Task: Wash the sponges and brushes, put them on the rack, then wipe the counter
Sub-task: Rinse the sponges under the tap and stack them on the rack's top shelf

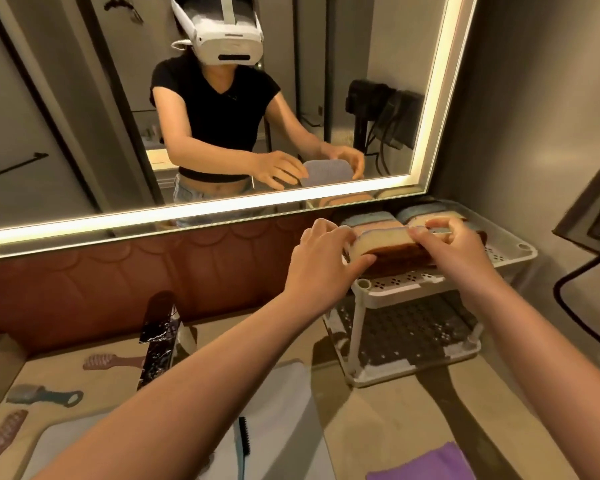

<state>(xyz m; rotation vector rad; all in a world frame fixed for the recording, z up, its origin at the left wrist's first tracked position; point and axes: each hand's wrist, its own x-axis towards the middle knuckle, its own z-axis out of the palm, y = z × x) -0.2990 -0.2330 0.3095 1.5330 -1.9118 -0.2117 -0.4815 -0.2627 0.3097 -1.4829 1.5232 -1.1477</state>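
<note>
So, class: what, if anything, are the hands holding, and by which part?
A sponge: the left hand grips its left end, the right hand its right end, at the white rack.

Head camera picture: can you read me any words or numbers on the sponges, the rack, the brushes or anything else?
There are none to read. The held sponge, the rack, the brushes, the purple cloth and the reflected headset show no letters, numbers or signs.

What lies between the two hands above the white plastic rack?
Head view: a cream-and-brown rectangular sponge, held at its ends by the left hand and right hand.
</note>
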